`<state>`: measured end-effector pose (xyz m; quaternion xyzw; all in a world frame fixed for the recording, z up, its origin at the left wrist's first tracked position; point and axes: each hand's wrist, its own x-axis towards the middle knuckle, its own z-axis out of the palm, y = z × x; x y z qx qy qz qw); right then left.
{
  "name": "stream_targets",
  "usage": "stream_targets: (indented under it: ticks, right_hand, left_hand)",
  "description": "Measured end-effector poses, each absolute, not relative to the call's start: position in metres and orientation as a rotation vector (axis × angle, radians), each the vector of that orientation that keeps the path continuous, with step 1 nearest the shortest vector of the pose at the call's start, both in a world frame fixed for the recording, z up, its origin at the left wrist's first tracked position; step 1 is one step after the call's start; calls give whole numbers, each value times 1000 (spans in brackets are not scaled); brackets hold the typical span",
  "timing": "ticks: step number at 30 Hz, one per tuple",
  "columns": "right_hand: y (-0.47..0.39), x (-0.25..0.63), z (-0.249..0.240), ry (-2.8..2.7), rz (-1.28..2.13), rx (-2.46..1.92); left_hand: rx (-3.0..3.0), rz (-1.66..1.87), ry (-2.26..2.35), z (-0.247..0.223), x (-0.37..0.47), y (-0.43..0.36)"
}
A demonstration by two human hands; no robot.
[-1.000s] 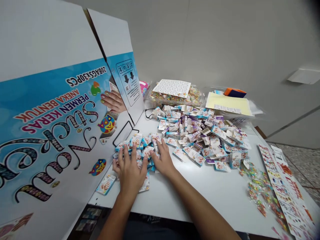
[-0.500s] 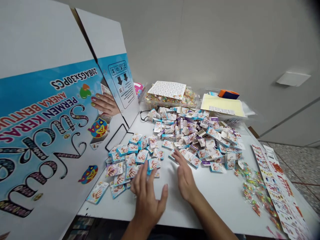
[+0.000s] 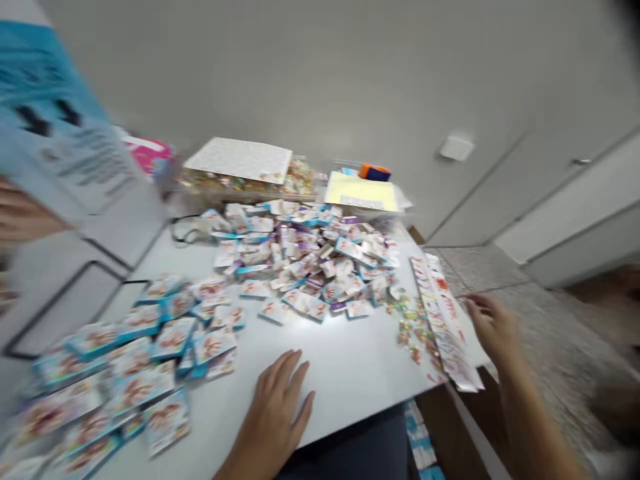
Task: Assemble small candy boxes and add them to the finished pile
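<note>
My left hand (image 3: 279, 403) rests over the white table near its front edge, fingers stretched out, thumb apart, holding nothing. Just left of it lie small blue-and-white printed boxes (image 3: 173, 338) in a loose stack. My right hand (image 3: 493, 327) is out at the table's right edge, beside the long printed sticker sheets (image 3: 443, 320). Motion blurs its fingers, so I cannot tell whether they touch or grip anything. Beyond both hands spreads a heap of similar boxes (image 3: 305, 250), several with raised end flaps.
Small clear packets of colourful pieces (image 3: 413, 327) lie left of the sheets. At the back stand a clear tub of packets (image 3: 300, 179) under a white sheet and another container with yellow paper (image 3: 360, 191). A large printed carton (image 3: 75, 153) stands at left.
The view has swung right. My right hand has moved from the table's middle to the sticker sheets at the right edge. My left hand has lowered towards the tabletop, right of the stacked boxes.
</note>
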<state>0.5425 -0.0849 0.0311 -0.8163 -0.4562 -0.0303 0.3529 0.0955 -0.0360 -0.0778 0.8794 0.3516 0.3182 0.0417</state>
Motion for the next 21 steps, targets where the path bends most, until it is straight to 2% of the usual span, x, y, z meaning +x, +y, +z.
stream_targets:
  ticks: [4, 12, 16, 21]
  right_hand:
    - [-60, 596, 37, -1326, 128, -2142]
    - [-29, 595, 20, -1493, 347, -2005]
    - [-28, 596, 8, -1527, 330, -1984]
    - [-33, 595, 9, -1453, 127, -1975]
  left_hand:
    - [2747, 977, 985, -92, 99, -28]
    - [2778, 923, 1018, -89, 96, -29]
    - [2786, 913, 1013, -87, 97, -29]
    - [2760, 942, 1013, -84, 97, -27]
